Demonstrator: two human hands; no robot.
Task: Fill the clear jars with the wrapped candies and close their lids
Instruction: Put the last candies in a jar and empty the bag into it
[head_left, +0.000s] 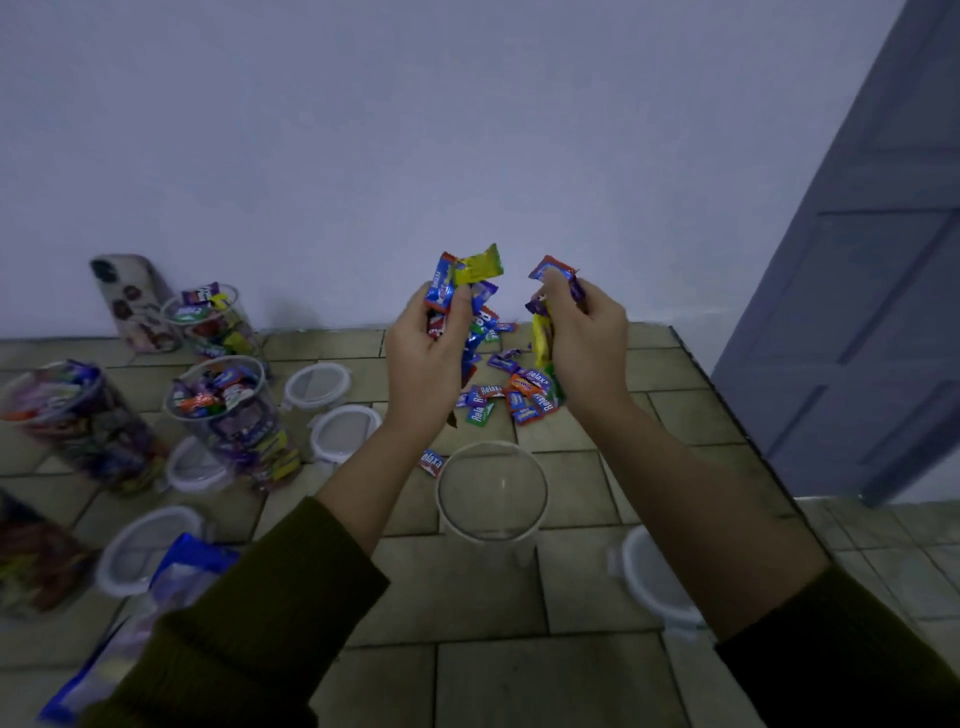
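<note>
green sleeves (249, 623) cover both arms, which reach up through the middle of the frame. the left hand (426, 358) has its fingers curled tight around a big bunch of candies (462, 280), with blue and yellow wrappers sticking out the top. the right hand (587, 338) grips a small bunch of candies (553, 273), with a red and purple one on top and a yellow one hanging down. both hands are up in the air, near each other but not touching.

under them, the loose candies (511, 395) lie in a heap on the table (571, 675), in the middle of the frame. just below that heap stands the empty jar (492, 491), clear, with no lid on. one candy (432, 462) lies right beside it on the left (you can read "relaxa" on it).

at the middle left stands a full jar (228, 410) with its top open. a second full jar (213, 322) is behind it, near the wall (363, 130). a third full jar (78, 421) is at the left edge. round lids (317, 384) lie flat on the table around these jars. one more lid (649, 577) lies at the lower right, partly behind the right arm. a phone (132, 301) leans on the wall at the left. a blue and white bag (171, 587) lies at the lower left. a grey door (857, 312) fills the right edge.
</note>
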